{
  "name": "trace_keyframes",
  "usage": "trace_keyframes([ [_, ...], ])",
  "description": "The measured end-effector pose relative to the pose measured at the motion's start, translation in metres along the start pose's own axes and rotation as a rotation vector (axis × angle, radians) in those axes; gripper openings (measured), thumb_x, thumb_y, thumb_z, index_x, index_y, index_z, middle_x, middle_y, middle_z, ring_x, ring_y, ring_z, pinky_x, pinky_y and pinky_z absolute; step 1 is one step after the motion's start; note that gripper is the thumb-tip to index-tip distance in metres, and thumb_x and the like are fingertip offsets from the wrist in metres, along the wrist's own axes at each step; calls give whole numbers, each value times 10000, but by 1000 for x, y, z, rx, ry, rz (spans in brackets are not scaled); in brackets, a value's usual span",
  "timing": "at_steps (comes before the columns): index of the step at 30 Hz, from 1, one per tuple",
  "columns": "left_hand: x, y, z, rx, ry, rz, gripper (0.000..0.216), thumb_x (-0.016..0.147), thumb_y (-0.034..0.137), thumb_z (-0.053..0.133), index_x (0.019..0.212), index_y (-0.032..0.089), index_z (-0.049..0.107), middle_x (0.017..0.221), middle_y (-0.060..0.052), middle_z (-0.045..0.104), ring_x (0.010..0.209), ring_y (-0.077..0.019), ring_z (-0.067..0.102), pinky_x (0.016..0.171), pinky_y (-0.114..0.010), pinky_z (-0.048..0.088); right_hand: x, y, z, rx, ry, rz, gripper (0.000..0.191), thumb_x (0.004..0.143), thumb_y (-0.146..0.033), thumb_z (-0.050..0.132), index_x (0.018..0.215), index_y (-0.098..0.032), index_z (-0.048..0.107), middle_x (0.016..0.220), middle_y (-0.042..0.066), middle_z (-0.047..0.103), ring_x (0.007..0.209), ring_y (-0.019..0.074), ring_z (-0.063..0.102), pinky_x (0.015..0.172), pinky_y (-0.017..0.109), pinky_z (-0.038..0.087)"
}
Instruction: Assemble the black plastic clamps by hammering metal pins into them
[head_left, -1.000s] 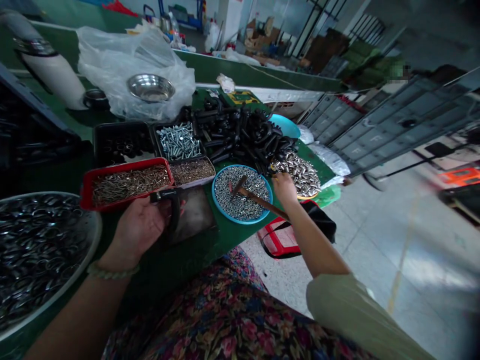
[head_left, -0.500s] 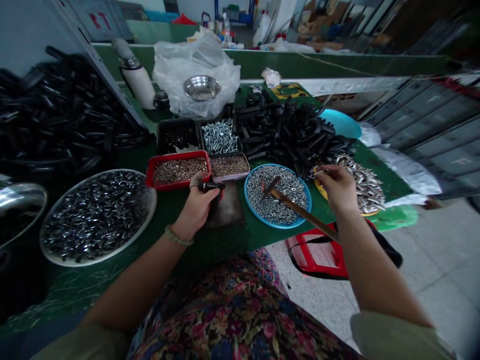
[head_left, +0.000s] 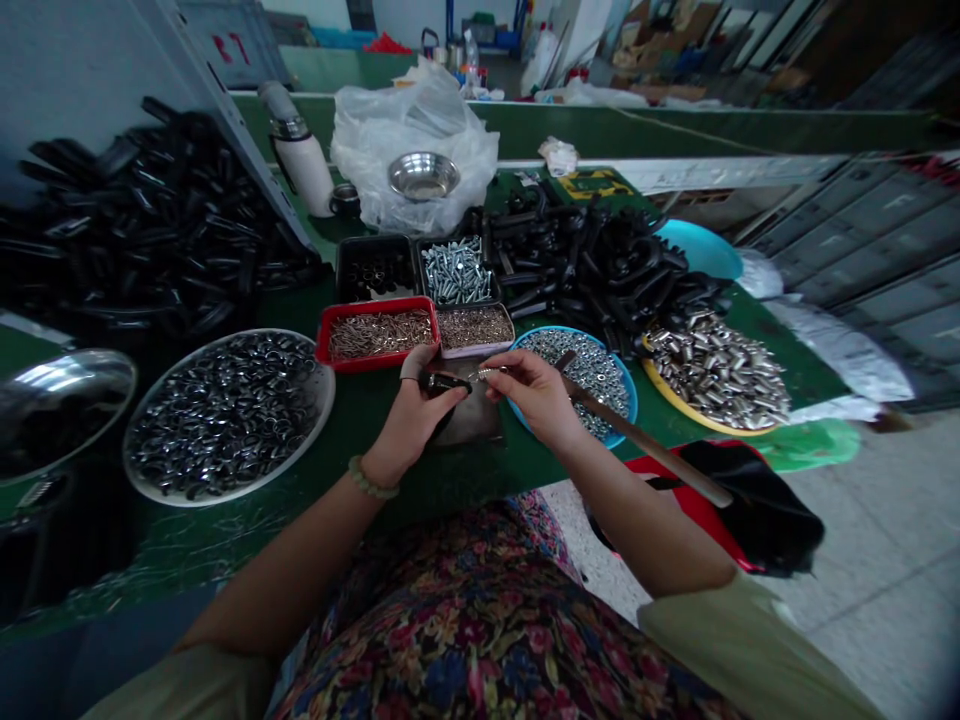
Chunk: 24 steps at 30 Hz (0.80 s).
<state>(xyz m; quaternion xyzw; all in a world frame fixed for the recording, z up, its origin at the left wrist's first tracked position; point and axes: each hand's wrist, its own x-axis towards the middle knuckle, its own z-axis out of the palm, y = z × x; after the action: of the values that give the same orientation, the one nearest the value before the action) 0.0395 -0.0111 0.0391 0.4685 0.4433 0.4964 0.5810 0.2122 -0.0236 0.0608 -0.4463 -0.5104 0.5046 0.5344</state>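
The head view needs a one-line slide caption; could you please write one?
Left hand holds a black part; right hand holds a small silver piece at its tip, over a green table.

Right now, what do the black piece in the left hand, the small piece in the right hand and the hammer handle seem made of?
The black piece in the left hand: dark and mostly dull, perhaps coated metal or plastic; unclear which. The small piece in the right hand: likely plated metal, silvery with bright glints. The hammer handle: apparently bare wood, brown and matte.
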Motion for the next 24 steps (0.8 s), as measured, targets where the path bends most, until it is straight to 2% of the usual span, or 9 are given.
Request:
trace_keyframes([
  [3, -1, -3, -5, 190, -37, 173, 735, 683, 221, 777, 1325, 251, 419, 1114, -43, 604, 1005, -186, 619, 964, -378, 492, 5, 0, 11, -22, -70, 1, 195, 757, -349, 718, 876, -217, 638, 684, -33, 620, 570, 105, 565, 577, 269, 481],
  [7, 0, -4, -9, 336, -36, 296, 742, 705, 225, 765, 1353, 268, 406, 1184, -67, 585, 1055, -210, 609, 955, -391, 498, 8, 0, 16, -30, -101, 21, 181, 760, -341, 706, 871, -222, 626, 665, -37, 608, 569, 113, 557, 567, 271, 469],
  [14, -1, 0, -7, 447, -78, 380, 662, 770, 230, 722, 1353, 259, 411, 1021, -33, 641, 935, -186, 646, 890, -366, 524, 9, 2, 19, -80, -105, -6, 183, 761, -355, 701, 864, -231, 613, 668, -37, 603, 556, 118, 556, 540, 273, 468],
  [18, -1, 6, -7, 492, -78, 413, 652, 774, 214, 720, 1348, 250, 413, 969, -23, 660, 926, -189, 654, 905, -382, 516, 11, -5, 21, -56, 7, -52, 172, 790, -372, 670, 848, -235, 583, 613, -53, 579, 530, 116, 561, 536, 275, 484],
  [21, -1, 10, -10, 507, -49, 430, 678, 755, 212, 740, 1346, 239, 409, 939, -20, 668, 923, -194, 658, 900, -385, 520, 12, -13, 18, 20, 85, -95, 223, 743, -342, 725, 878, -245, 577, 737, -40, 643, 631, 124, 631, 642, 295, 539],
  [24, -2, 13, -12, 524, -45, 456, 677, 765, 223, 734, 1355, 241, 402, 968, -26, 669, 941, -193, 658, 917, -387, 511, 11, -18, 16, 5, -41, -34, 287, 699, -340, 767, 913, -241, 603, 764, -33, 659, 671, 135, 654, 670, 302, 551],
])
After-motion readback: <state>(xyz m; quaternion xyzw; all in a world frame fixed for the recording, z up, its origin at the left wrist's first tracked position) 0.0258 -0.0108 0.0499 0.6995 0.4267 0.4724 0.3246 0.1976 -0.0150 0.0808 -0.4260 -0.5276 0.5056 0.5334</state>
